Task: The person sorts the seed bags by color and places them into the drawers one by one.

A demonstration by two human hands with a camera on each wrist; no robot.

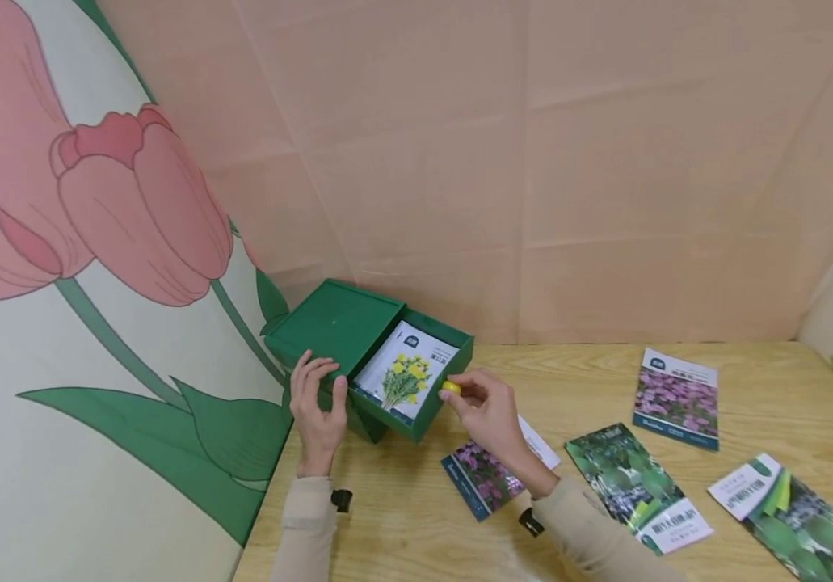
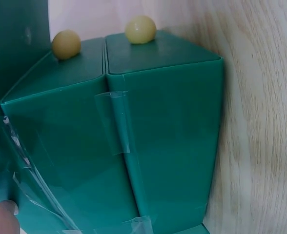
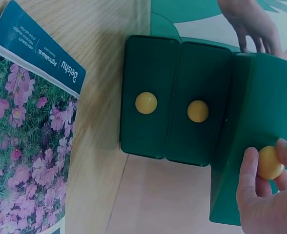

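Note:
A green box of stacked drawers stands at the table's left. Its top drawer is pulled out, and a seed packet with yellow flowers lies face up inside. My right hand pinches the round yellow knob on that drawer's front. My left hand rests on the near side of the box, its fingers reaching over the top edge. The two lower drawers, each with a yellow knob, are closed in the right wrist view.
A packet with pink flowers lies under my right forearm. Another pink-flowered packet and two green packets, one in the middle and one at the right edge, lie on the wooden table. A tulip-patterned wall stands close on the left.

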